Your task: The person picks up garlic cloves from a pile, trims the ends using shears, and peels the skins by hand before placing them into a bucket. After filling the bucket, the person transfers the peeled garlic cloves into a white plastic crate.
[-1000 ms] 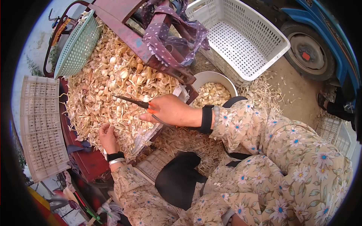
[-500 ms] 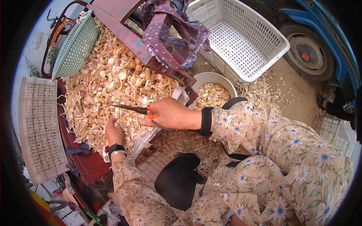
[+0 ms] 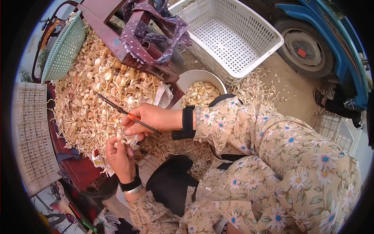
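In my right hand [image 3: 154, 117] is a pair of scissors [image 3: 113, 104] with dark blades and orange on the handle. The blades point up and left over a large heap of garlic cloves and dry skins [image 3: 97, 78]. Just below, my left hand [image 3: 120, 160] pinches a small pale garlic clove [image 3: 119, 136] between thumb and fingertips. The fingers of both hands are close together at the heap's near edge. A white bucket [image 3: 184, 80] holding trimmed-looking garlic cloves [image 3: 200, 93] stands beyond my right wrist.
A white plastic crate [image 3: 269, 50] stands behind the bucket. The heap lies on a red metal surface [image 3: 83, 171], with a green basket [image 3: 64, 48] at its far left. A purple dotted cloth [image 3: 146, 35] is tied to the red frame. A blue vehicle's wheel [image 3: 304, 50] and a person's foot [image 3: 319, 98] are at right.
My left hand has come up from the heap with a clove pinched in its fingers. My right hand has turned the scissors and moved nearer to it. The whole view has shifted slightly.
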`<action>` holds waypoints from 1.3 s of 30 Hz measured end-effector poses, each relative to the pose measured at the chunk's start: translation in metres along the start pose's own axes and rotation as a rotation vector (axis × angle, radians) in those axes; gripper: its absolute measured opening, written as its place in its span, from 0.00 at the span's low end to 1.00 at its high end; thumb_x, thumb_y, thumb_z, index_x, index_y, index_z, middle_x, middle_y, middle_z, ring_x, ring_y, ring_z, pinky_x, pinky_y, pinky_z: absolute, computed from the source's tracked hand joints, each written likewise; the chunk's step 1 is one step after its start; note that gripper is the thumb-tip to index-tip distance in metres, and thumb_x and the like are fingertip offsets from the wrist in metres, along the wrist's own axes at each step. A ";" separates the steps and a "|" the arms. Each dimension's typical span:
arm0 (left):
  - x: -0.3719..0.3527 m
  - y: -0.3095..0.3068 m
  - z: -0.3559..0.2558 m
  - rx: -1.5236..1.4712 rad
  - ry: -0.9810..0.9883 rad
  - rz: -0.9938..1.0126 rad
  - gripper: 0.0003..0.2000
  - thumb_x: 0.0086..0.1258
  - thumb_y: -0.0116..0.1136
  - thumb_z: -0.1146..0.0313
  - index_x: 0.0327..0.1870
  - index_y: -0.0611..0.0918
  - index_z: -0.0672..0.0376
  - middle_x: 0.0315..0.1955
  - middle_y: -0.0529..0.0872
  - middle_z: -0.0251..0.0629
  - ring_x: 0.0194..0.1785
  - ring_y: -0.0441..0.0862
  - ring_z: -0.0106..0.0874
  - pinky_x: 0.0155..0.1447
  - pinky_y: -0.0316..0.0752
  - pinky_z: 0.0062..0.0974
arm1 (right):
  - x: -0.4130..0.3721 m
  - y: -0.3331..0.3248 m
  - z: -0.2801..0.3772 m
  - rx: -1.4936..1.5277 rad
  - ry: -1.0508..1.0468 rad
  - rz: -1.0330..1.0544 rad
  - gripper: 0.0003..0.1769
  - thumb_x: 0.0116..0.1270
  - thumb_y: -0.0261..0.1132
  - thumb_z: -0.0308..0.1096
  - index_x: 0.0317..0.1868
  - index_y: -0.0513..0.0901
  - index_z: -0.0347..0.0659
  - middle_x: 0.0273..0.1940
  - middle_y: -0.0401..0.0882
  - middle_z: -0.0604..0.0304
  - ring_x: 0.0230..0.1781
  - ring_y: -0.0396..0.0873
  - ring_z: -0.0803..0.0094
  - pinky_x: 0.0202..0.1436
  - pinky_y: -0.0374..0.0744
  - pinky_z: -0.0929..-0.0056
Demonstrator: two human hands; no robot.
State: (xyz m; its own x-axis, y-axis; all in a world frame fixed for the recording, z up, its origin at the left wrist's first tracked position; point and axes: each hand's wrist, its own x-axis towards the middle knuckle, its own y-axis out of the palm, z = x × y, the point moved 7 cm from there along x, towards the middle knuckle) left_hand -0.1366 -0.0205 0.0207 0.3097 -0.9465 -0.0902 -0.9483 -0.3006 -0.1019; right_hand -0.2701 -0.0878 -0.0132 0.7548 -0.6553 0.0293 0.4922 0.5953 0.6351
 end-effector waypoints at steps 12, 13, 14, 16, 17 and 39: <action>-0.053 0.022 0.016 0.307 0.182 -0.184 0.08 0.66 0.55 0.67 0.30 0.74 0.62 0.18 0.74 0.27 0.18 0.64 0.13 0.21 0.57 0.10 | -0.011 0.015 -0.024 -0.192 0.031 0.138 0.06 0.58 0.62 0.27 0.35 0.76 0.34 0.26 0.78 0.61 0.23 0.78 0.78 0.25 0.76 0.81; -0.055 0.021 0.018 0.288 0.197 -0.212 0.08 0.66 0.55 0.68 0.30 0.74 0.62 0.18 0.74 0.27 0.18 0.64 0.13 0.21 0.57 0.10 | -0.012 0.017 -0.023 -0.215 0.013 0.120 0.06 0.58 0.62 0.27 0.34 0.76 0.34 0.26 0.78 0.61 0.23 0.78 0.78 0.25 0.76 0.81; -0.054 0.019 0.021 0.285 0.168 -0.221 0.08 0.66 0.56 0.68 0.29 0.74 0.62 0.18 0.74 0.27 0.18 0.64 0.13 0.21 0.57 0.10 | -0.011 0.017 -0.022 -0.241 -0.016 0.095 0.05 0.57 0.63 0.27 0.32 0.76 0.36 0.23 0.77 0.62 0.23 0.78 0.80 0.24 0.75 0.82; -0.052 0.017 0.031 0.257 0.090 -0.221 0.08 0.65 0.56 0.69 0.28 0.75 0.62 0.18 0.75 0.27 0.18 0.63 0.13 0.21 0.56 0.10 | -0.006 0.012 -0.005 -0.610 -0.193 0.034 0.04 0.56 0.63 0.28 0.30 0.76 0.36 0.21 0.77 0.62 0.22 0.77 0.80 0.23 0.74 0.81; -0.052 0.017 0.035 0.297 0.002 -0.201 0.07 0.65 0.56 0.70 0.32 0.78 0.65 0.23 0.77 0.28 0.21 0.66 0.14 0.24 0.59 0.10 | -0.011 0.007 0.002 -0.796 -0.262 0.005 0.04 0.55 0.63 0.28 0.29 0.77 0.37 0.20 0.77 0.62 0.21 0.77 0.81 0.22 0.73 0.80; -0.060 -0.015 0.022 0.223 0.118 -0.175 0.09 0.68 0.51 0.71 0.45 0.78 0.64 0.24 0.77 0.28 0.18 0.62 0.11 0.21 0.54 0.08 | -0.041 -0.048 0.040 -1.322 -0.093 -0.076 0.19 0.54 0.68 0.45 0.29 0.78 0.34 0.17 0.69 0.60 0.17 0.65 0.75 0.22 0.65 0.72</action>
State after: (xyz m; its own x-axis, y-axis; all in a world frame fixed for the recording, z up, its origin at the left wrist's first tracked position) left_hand -0.1393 0.0437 0.0058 0.4441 -0.8938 0.0621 -0.8388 -0.4392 -0.3217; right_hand -0.3418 -0.1086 -0.0137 0.7009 -0.7042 0.1135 0.6198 0.5225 -0.5855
